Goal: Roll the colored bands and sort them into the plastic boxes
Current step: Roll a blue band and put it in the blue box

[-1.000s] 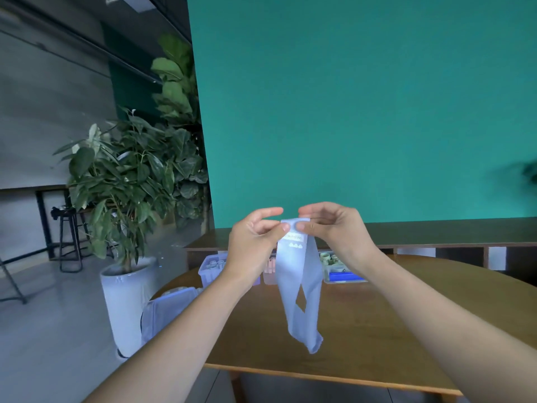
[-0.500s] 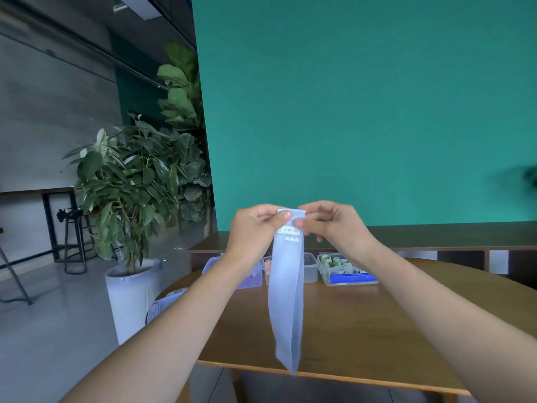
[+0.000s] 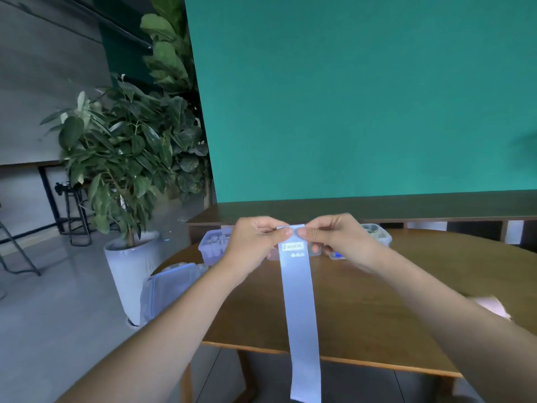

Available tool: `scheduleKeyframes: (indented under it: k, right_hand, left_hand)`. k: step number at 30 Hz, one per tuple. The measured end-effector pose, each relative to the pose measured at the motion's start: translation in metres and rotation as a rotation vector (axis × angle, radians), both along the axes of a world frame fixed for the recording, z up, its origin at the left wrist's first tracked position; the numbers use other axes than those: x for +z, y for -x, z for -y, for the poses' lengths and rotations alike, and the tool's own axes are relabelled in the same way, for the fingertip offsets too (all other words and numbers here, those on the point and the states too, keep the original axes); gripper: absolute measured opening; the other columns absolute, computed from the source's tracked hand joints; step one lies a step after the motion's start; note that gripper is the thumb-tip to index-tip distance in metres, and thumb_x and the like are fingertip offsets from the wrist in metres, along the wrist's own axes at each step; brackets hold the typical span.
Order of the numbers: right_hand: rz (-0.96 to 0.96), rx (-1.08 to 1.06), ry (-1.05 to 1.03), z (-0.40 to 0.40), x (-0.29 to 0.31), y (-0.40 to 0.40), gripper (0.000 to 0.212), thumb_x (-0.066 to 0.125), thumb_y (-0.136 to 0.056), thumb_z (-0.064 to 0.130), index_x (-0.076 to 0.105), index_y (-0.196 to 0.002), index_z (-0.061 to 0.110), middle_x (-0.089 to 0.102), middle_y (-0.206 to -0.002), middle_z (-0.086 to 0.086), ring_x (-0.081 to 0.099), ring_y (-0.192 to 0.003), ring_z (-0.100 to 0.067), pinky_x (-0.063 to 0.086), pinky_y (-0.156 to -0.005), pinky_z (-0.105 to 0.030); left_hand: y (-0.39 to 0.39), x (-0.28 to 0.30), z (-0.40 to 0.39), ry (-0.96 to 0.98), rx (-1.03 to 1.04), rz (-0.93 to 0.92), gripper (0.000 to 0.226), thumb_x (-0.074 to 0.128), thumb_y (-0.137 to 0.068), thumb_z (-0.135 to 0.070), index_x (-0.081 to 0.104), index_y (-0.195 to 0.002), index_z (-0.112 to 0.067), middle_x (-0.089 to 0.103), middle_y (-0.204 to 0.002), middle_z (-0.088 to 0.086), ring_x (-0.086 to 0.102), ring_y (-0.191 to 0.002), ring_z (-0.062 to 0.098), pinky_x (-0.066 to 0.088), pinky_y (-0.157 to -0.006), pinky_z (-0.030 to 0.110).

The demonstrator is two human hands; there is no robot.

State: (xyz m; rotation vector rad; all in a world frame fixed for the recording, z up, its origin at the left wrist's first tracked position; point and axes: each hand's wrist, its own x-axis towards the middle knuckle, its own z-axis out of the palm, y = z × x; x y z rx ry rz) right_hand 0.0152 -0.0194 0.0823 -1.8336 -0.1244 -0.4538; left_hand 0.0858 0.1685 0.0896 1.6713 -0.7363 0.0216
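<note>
Pinching the light-blue band's (image 3: pixel 299 301) top edge above the table (image 3: pixel 377 301), both hands, left hand (image 3: pixel 255 242) and right hand (image 3: pixel 334 239), are probably starting a roll; keeping the edges aligned matters.

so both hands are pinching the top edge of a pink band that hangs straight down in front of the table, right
Not quite: the band is pale blue, not pink. The head view shows the left hand and right hand both pinching its top edge, and it hangs straight down in front of the table.
</note>
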Motion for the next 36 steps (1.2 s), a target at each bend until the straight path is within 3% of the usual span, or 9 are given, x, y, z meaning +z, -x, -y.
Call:
scheduleKeyframes:
  k: [3, 7, 10, 16, 24, 28, 31, 33, 36]
  right_hand:
    - [-0.052, -0.044, 0.044, 0.012, -0.037, -0.028, 0.019, 0.076, -0.089, 0.023, 0.078, -0.091, 0.004, 0.061, -0.061, -0.007, 0.050, -0.053, -0.008, 0.037, -0.051, -0.016]
    - [-0.093, -0.065, 0.035, 0.032, -0.079, -0.067, 0.019, 0.075, -0.090, 0.022, 0.078, -0.091, 0.004, 0.060, -0.058, 0.000, 0.051, -0.055, -0.007, 0.041, -0.059, -0.011]
    - [-0.129, -0.089, 0.035, 0.047, -0.104, -0.096, 0.016, 0.076, -0.090, 0.023, 0.078, -0.086, 0.008, 0.060, -0.056, 0.004, 0.051, -0.056, -0.007, 0.042, -0.062, -0.012]
    - [-0.194, -0.143, 0.021, 0.073, -0.145, -0.146, 0.012, 0.075, -0.091, 0.024, 0.079, -0.088, 0.013, 0.062, -0.057, 0.005, 0.051, -0.057, -0.009, 0.041, -0.057, -0.016]
    - [-0.224, -0.249, 0.037, 0.089, -0.167, -0.190, 0.015, 0.073, -0.092, 0.032, 0.078, -0.092, 0.019, 0.065, -0.060, 0.000, 0.047, -0.047, -0.010, 0.043, -0.049, -0.019]
    - [-0.207, -0.350, 0.135, 0.091, -0.171, -0.206, 0.012, 0.067, -0.097, 0.029, 0.075, -0.093, 0.021, 0.068, -0.062, 0.004, 0.049, -0.041, -0.001, 0.043, -0.048, -0.013]
    - [-0.195, -0.360, 0.177, 0.089, -0.173, -0.204, 0.011, 0.063, -0.099, 0.027, 0.069, -0.107, 0.022, 0.071, -0.077, 0.004, 0.056, -0.046, 0.005, 0.044, -0.048, -0.009]
    - [-0.206, -0.355, 0.197, 0.088, -0.175, -0.197, 0.019, 0.064, -0.099, 0.029, 0.066, -0.116, 0.023, 0.073, -0.088, 0.004, 0.062, -0.056, 0.003, 0.047, -0.055, -0.010]
    - [-0.224, -0.364, 0.264, 0.086, -0.176, -0.180, 0.030, 0.068, -0.096, 0.029, 0.067, -0.124, 0.018, 0.072, -0.110, 0.004, 0.069, -0.085, -0.007, 0.050, -0.074, -0.013]
  left_hand:
    - [-0.034, -0.036, 0.016, -0.108, 0.066, -0.018, 0.010, 0.077, -0.087, -0.014, 0.076, -0.087, -0.024, 0.076, -0.082, -0.007, 0.067, -0.070, 0.010, 0.047, -0.052, 0.017]
    - [-0.076, -0.077, 0.038, -0.162, 0.115, -0.053, 0.013, 0.078, -0.085, -0.013, 0.077, -0.088, -0.025, 0.076, -0.086, -0.011, 0.071, -0.081, 0.007, 0.046, -0.058, 0.013]
    - [-0.103, -0.102, 0.053, -0.185, 0.123, -0.036, 0.012, 0.078, -0.085, -0.015, 0.079, -0.090, -0.025, 0.077, -0.086, -0.011, 0.069, -0.074, 0.002, 0.050, -0.070, 0.017]
    - [-0.149, -0.142, 0.080, -0.259, 0.154, -0.038, 0.006, 0.074, -0.089, -0.030, 0.079, -0.092, -0.026, 0.072, -0.069, -0.008, 0.063, -0.057, 0.006, 0.043, -0.058, 0.017]
    - [-0.191, -0.177, 0.107, -0.209, 0.199, -0.086, 0.004, 0.071, -0.092, -0.029, 0.075, -0.093, -0.027, 0.071, -0.068, -0.006, 0.066, -0.061, 0.012, 0.047, -0.055, 0.022]
    - [-0.208, -0.182, 0.117, -0.156, 0.217, -0.091, 0.010, 0.070, -0.093, -0.023, 0.076, -0.101, -0.021, 0.075, -0.079, -0.006, 0.069, -0.069, 0.011, 0.053, -0.065, 0.022]
    - [-0.208, -0.187, 0.118, -0.186, 0.204, -0.065, 0.025, 0.070, -0.093, -0.022, 0.072, -0.118, -0.024, 0.075, -0.107, -0.007, 0.069, -0.093, 0.011, 0.057, -0.086, 0.026]
    - [-0.201, -0.187, 0.114, -0.236, 0.195, -0.036, 0.036, 0.070, -0.094, -0.023, 0.065, -0.129, -0.028, 0.068, -0.126, -0.009, 0.064, -0.111, 0.010, 0.054, -0.098, 0.029]
    - [-0.189, -0.187, 0.104, -0.283, 0.169, -0.032, 0.041, 0.069, -0.094, -0.022, 0.062, -0.134, -0.030, 0.065, -0.131, -0.011, 0.061, -0.116, 0.008, 0.050, -0.104, 0.031]
